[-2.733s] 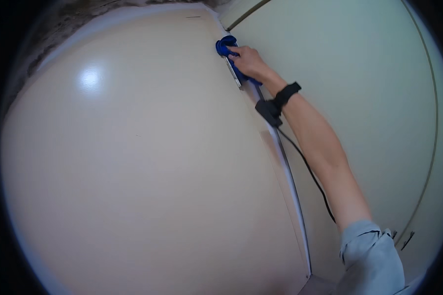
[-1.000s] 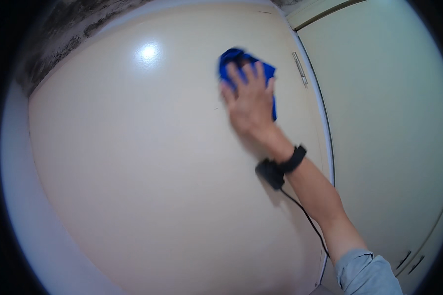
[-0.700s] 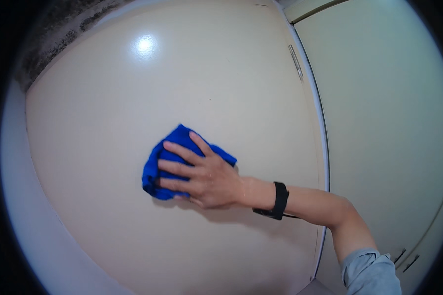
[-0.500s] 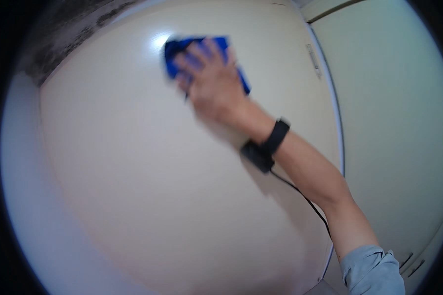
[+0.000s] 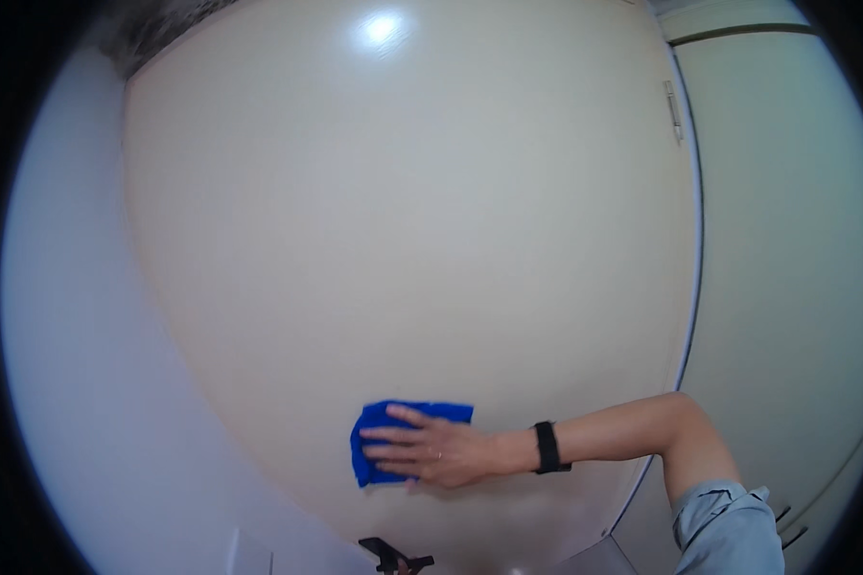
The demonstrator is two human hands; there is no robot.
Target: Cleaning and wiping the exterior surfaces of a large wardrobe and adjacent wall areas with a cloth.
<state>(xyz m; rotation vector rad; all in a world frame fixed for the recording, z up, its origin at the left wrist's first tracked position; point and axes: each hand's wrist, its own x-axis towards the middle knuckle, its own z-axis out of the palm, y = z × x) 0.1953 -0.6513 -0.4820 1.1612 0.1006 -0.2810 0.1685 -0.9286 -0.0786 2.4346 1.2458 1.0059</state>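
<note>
My right hand (image 5: 436, 452) lies flat on a blue cloth (image 5: 375, 473), pressing it against the lower part of a cream door (image 5: 403, 240). Its fingers point left and are slightly spread over the cloth. A black band (image 5: 548, 447) circles the right wrist. At the bottom edge, a black object shaped like a spray-bottle head (image 5: 382, 552) shows only in part. A bit of skin of my left hand (image 5: 403, 567) appears against it; the rest of that hand is out of the picture.
A pale wall (image 5: 77, 287) runs along the left. To the right of the door stand pale green cabinet doors (image 5: 786, 220) with dark handles (image 5: 794, 539) low down. A metal hinge (image 5: 673, 113) sits at the door's right edge.
My right hand has moved from high on the door down to its lower part, with the cloth under it. The view has shifted, and the black object has appeared at the bottom.
</note>
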